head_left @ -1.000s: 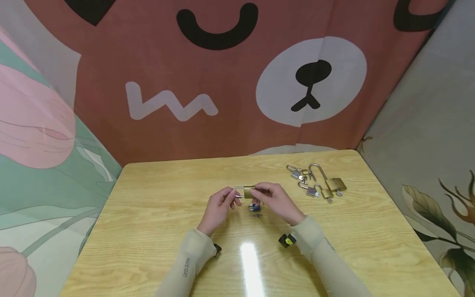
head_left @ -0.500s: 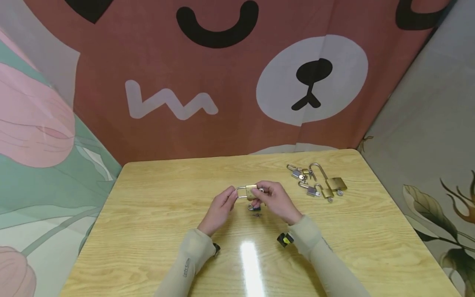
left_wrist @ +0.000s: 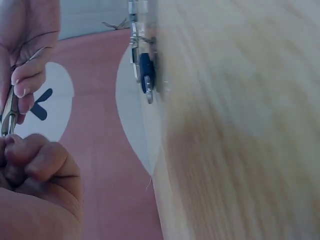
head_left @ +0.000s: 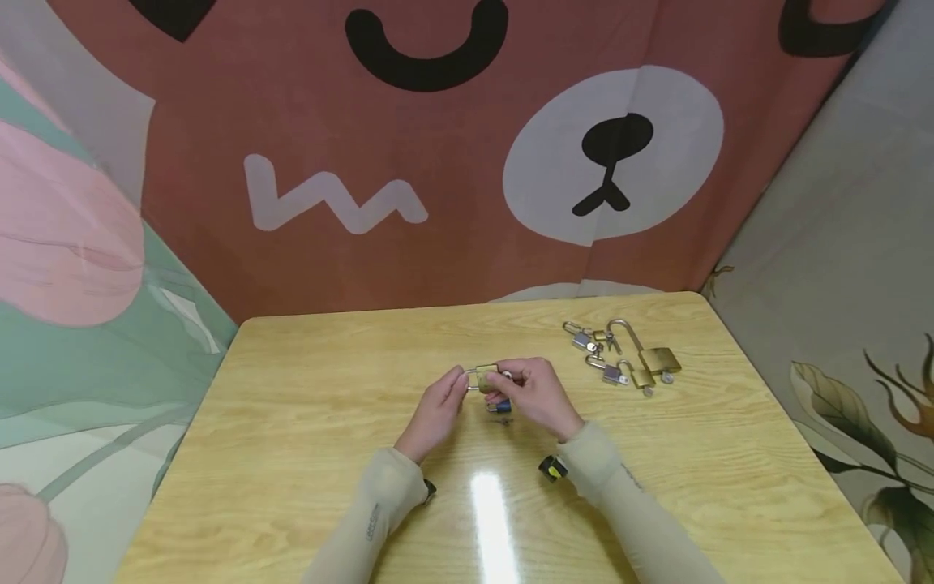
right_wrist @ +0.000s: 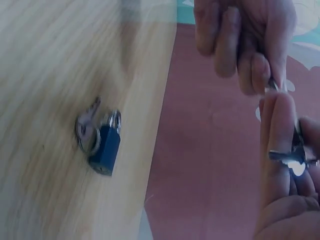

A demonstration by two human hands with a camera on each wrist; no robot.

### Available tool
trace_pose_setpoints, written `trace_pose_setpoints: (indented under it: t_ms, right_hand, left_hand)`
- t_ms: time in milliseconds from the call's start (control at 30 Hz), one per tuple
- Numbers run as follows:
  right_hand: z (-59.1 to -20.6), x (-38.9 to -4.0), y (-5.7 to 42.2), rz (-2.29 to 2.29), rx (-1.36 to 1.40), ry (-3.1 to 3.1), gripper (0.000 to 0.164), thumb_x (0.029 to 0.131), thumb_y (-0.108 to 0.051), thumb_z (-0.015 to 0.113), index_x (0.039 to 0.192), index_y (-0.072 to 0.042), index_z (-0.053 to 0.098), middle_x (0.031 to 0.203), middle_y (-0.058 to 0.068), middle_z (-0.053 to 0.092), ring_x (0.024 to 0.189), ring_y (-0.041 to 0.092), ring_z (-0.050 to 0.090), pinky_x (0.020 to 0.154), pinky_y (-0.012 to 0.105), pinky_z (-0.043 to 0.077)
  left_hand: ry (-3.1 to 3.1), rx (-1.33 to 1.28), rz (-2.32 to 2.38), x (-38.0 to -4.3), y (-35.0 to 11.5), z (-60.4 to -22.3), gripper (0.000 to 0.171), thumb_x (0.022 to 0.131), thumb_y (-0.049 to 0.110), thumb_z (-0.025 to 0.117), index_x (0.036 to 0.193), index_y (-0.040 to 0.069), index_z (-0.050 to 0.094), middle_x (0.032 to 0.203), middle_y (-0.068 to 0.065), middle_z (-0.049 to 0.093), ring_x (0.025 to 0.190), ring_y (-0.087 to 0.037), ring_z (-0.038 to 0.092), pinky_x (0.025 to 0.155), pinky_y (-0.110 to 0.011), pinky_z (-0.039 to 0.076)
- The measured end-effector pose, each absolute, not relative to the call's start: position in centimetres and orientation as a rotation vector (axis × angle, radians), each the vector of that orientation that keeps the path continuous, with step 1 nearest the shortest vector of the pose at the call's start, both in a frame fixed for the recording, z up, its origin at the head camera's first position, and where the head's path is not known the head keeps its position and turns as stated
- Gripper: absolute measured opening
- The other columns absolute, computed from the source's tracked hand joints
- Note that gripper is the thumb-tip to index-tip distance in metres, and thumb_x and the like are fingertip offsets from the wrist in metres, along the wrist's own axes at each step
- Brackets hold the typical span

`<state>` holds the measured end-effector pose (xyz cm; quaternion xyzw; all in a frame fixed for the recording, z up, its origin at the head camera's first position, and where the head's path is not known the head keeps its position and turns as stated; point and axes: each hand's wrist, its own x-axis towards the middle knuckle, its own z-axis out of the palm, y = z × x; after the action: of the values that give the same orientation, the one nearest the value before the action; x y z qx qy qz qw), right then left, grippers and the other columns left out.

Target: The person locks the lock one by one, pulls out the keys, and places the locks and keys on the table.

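Observation:
My left hand [head_left: 432, 411] pinches the silver shackle of a brass padlock [head_left: 482, 379] above the table. My right hand [head_left: 538, 395] grips the padlock's body between thumb and fingers. In the right wrist view a shiny key [right_wrist: 295, 161] stands out between the right thumb and fingers, at the end of the lock away from the shackle. Edge-on, the brass body [left_wrist: 9, 112] shows in the left wrist view between the two hands. On the table below lies a small blue padlock [right_wrist: 106, 151], with a ring of keys [right_wrist: 86, 126] beside it.
Several more padlocks lie grouped at the back right of the wooden table [head_left: 306, 454], among them a large brass padlock [head_left: 660, 360] with a long shackle and a grey padlock [head_left: 611, 373]. A printed cloth [head_left: 328, 268] hangs behind the table's back edge.
Less of the shackle shows between the left fingers and the brass body now. My right hand has shifted slightly left, toward the left hand. The padlocks on the table have stayed put.

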<state>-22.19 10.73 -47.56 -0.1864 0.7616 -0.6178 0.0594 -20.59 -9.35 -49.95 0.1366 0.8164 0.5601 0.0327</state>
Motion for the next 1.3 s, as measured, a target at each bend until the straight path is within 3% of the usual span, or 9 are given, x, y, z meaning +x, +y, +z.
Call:
trace_pose_setpoints:
  t_ms: [100, 200, 400, 600, 733, 1000, 1100, 1233, 1300]
  right_hand:
    - [-47.4, -22.2, 10.7, -1.844, -0.580, 2.319, 0.017, 0.102, -0.012, 0.067, 0.099, 0.001, 0.076, 0.090, 0.016, 0.078, 0.080, 0.043, 0.076, 0.074, 0.052, 0.062]
    - [-47.5, -22.3, 10.7, -1.852, -0.570, 2.310, 0.016, 0.102, -0.013, 0.066, 0.101, -0.001, 0.076, 0.090, 0.017, 0.078, 0.080, 0.041, 0.076, 0.075, 0.052, 0.062]
    - [-48.2, -22.2, 10.6, -1.899, -0.526, 2.246, 0.018, 0.101, -0.013, 0.068, 0.110, 0.001, 0.076, 0.096, 0.023, 0.076, 0.075, 0.029, 0.076, 0.075, 0.053, 0.062]
    - [-48.4, -22.1, 10.3, -1.853, -0.527, 2.290, 0.023, 0.100, -0.016, 0.070, 0.118, -0.003, 0.077, 0.091, 0.019, 0.076, 0.068, 0.020, 0.072, 0.067, 0.041, 0.064]
    - [-48.2, -22.1, 10.2, -1.769, -0.554, 2.383, 0.020, 0.101, -0.020, 0.069, 0.114, -0.008, 0.079, 0.079, 0.014, 0.073, 0.062, 0.019, 0.068, 0.058, 0.031, 0.060]
    - [-48.9, -22.5, 10.1, -1.546, -0.790, 2.552, 0.033, 0.111, -0.028, 0.050, 0.091, -0.011, 0.070, 0.071, 0.015, 0.063, 0.059, 0.014, 0.055, 0.055, 0.026, 0.049]
    - [-49.1, -22.5, 10.3, -1.532, -0.809, 2.571, 0.032, 0.113, -0.024, 0.046, 0.098, -0.011, 0.071, 0.071, 0.013, 0.062, 0.060, 0.012, 0.053, 0.056, 0.026, 0.048]
    - [-49.1, -22.5, 10.8, -1.543, -0.827, 2.572, 0.029, 0.112, -0.019, 0.047, 0.125, -0.010, 0.071, 0.074, 0.015, 0.062, 0.061, 0.009, 0.051, 0.056, 0.025, 0.046]
    - [-48.9, -22.7, 11.2, -1.553, -0.839, 2.530, 0.030, 0.112, -0.019, 0.048, 0.130, -0.008, 0.069, 0.078, 0.019, 0.062, 0.063, 0.011, 0.052, 0.057, 0.026, 0.046]
  left_hand:
    - [2.495, 0.425, 1.721, -20.4, -9.7, -50.0, 0.035, 0.114, 0.028, 0.040, 0.091, 0.005, 0.050, 0.067, 0.002, 0.041, 0.058, -0.010, 0.038, 0.055, -0.022, 0.034]
    - [2.467, 0.445, 1.721, -20.4, -9.9, -49.9, 0.036, 0.114, 0.033, 0.038, 0.093, 0.007, 0.052, 0.066, -0.001, 0.045, 0.056, -0.012, 0.042, 0.053, -0.022, 0.036]
    - [2.411, 0.534, 1.718, -20.4, -9.9, -50.0, 0.042, 0.113, 0.039, 0.039, 0.106, 0.001, 0.054, 0.071, -0.007, 0.053, 0.062, -0.028, 0.054, 0.057, -0.026, 0.044]
    - [2.334, 0.517, 1.821, -20.5, -9.5, -50.3, 0.033, 0.113, 0.036, 0.042, 0.108, 0.005, 0.056, 0.077, -0.019, 0.059, 0.058, -0.031, 0.059, 0.052, -0.033, 0.052]
    - [2.275, 0.528, 1.844, -20.5, -9.4, -50.4, 0.034, 0.113, 0.034, 0.041, 0.106, 0.004, 0.056, 0.084, -0.030, 0.061, 0.058, -0.036, 0.061, 0.050, -0.045, 0.055]
    - [2.328, 0.521, 1.821, -20.6, -9.6, -50.2, 0.034, 0.113, 0.032, 0.042, 0.097, 0.004, 0.054, 0.075, -0.019, 0.059, 0.054, -0.031, 0.061, 0.049, -0.040, 0.055]
    - [2.325, 0.534, 1.819, -20.5, -9.7, -50.2, 0.032, 0.113, 0.030, 0.044, 0.095, 0.005, 0.053, 0.073, -0.017, 0.058, 0.054, -0.031, 0.061, 0.049, -0.039, 0.055]
    - [2.324, 0.554, 1.808, -20.6, -9.9, -50.4, 0.030, 0.113, 0.030, 0.044, 0.097, 0.007, 0.056, 0.072, -0.014, 0.057, 0.054, -0.026, 0.060, 0.050, -0.043, 0.056]
    - [2.312, 0.571, 1.803, -20.7, -10.0, -50.5, 0.029, 0.113, 0.031, 0.044, 0.099, 0.009, 0.057, 0.073, -0.013, 0.057, 0.055, -0.026, 0.061, 0.051, -0.046, 0.056]
